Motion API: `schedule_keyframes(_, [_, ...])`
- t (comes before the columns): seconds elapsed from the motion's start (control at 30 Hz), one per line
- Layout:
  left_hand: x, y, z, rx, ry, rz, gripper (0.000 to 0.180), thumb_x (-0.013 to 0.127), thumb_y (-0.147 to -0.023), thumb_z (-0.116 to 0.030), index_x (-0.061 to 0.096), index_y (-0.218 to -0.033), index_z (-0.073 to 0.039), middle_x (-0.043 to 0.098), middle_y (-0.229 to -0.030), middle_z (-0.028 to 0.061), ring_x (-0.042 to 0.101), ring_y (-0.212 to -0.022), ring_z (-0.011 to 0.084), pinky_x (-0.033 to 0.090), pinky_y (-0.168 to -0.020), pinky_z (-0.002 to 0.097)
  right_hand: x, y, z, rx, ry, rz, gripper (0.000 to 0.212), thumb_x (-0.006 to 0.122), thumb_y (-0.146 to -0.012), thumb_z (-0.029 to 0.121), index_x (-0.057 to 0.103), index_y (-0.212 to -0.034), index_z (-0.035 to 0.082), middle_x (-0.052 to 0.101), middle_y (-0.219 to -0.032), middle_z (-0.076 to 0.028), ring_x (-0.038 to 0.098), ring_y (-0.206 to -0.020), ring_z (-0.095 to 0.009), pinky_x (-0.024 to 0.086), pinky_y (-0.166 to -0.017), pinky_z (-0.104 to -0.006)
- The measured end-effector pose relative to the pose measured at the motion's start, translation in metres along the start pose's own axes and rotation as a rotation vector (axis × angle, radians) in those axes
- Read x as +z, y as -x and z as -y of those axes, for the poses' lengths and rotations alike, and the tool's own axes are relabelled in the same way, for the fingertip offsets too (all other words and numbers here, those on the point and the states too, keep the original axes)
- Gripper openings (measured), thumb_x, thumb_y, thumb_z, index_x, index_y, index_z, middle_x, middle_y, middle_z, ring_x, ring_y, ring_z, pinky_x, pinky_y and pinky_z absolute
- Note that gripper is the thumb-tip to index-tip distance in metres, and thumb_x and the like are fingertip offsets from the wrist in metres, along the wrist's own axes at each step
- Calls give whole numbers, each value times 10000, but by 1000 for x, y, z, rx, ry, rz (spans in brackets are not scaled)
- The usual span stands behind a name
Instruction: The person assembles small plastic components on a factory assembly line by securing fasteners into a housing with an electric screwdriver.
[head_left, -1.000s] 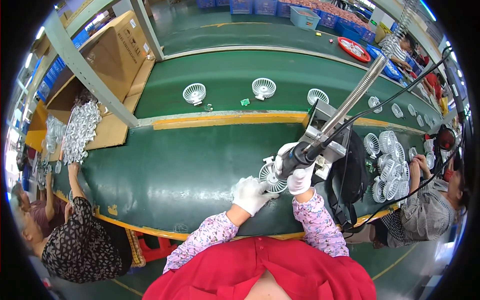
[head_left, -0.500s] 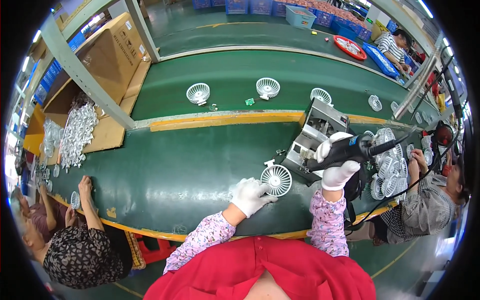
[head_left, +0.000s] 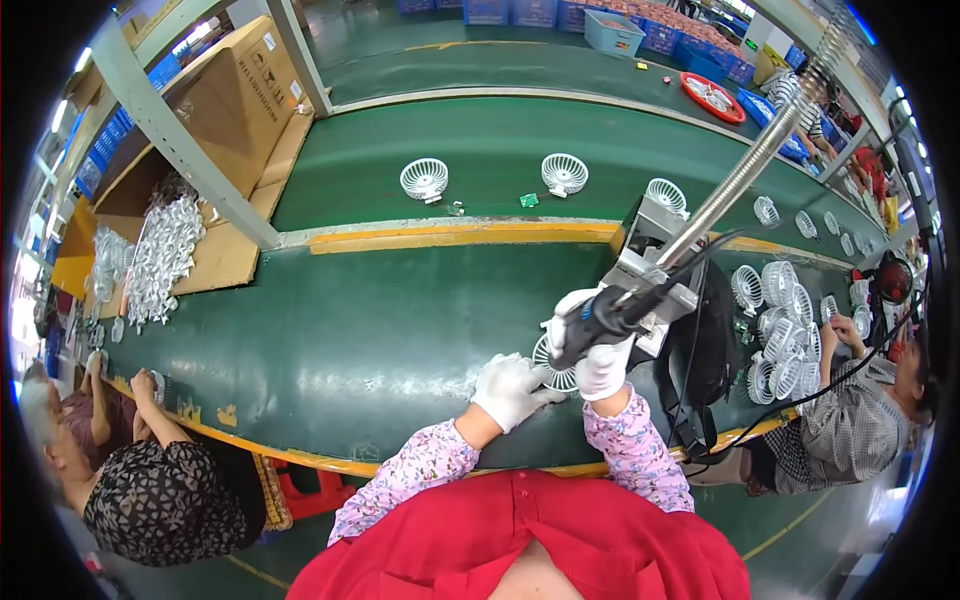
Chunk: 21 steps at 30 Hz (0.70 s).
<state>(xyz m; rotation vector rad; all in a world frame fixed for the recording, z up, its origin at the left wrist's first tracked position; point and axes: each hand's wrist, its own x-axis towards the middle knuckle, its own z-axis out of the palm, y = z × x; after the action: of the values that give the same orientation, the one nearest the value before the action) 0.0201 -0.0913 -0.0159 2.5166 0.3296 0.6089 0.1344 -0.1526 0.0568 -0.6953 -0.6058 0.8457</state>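
On the green bench in front of me lies a white round fan grille with radial ribs. My gloved left hand grips its left rim, thumb low along the edge. A black powered screwdriver, with a cord at its back end, is wrapped in my gloved right hand. The tool sits over the grille and covers much of its upper right; its tip is hidden, so whether it touches cannot be seen. Just beyond stands a metal box-shaped device, partly behind the tool and cord.
A metal coil spring slants down to the screwdriver. More white grilles lie on the belt beyond the bench rail, with a small green circuit board. A grille pile lies right, beside a co-worker. Left stands a cardboard box with clear plastic parts.
My right hand has brought the screwdriver left and nearer, from beside the metal device to over the grille. The coil spring has swung into view. Grilles on the belt have shifted right.
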Motion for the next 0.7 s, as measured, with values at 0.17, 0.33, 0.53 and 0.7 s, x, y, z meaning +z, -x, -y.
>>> schedule_keyframes(0.17, [1, 0, -1, 10, -40, -7, 273, 687, -649, -403, 643, -639, -134, 573, -594, 70, 568, -619, 253, 419, -581, 376, -5, -2, -14, 28, 90, -21, 651, 832, -507, 285, 521, -941, -88, 561, -664, -133, 548, -548, -191, 434, -479, -260])
schedule_keyframes(0.33, [2, 0, 0, 24, -17, -28, 276, 686, -649, -409, 646, -646, -136, 573, -591, 74, 568, -616, 254, 420, -581, 377, -4, -3, -13, 44, 72, -9, 699, 853, -485, 328, 524, -946, -81, 566, -692, -126, 550, -555, -183, 437, -476, -253])
schedule_keyframes(0.53, [1, -1, -2, -6, -23, 11, 277, 689, -646, -404, 641, -657, -132, 565, -577, 76, 566, -603, 261, 419, -569, 385, 0, -1, -4, -18, -4, 23, 708, 843, -531, 349, 517, -992, -78, 546, -690, -71, 510, -577, -118, 395, -506, -211])
schedule_keyframes(0.7, [-2, -1, -2, -31, -34, 102, 232, 687, -669, -358, 649, -745, -143, 575, -638, 69, 573, -651, 252, 420, -600, 381, 5, 0, 1, 2, 35, 39, 733, 846, -525, 378, 518, -995, -80, 547, -683, -64, 508, -581, -112, 387, -507, -209])
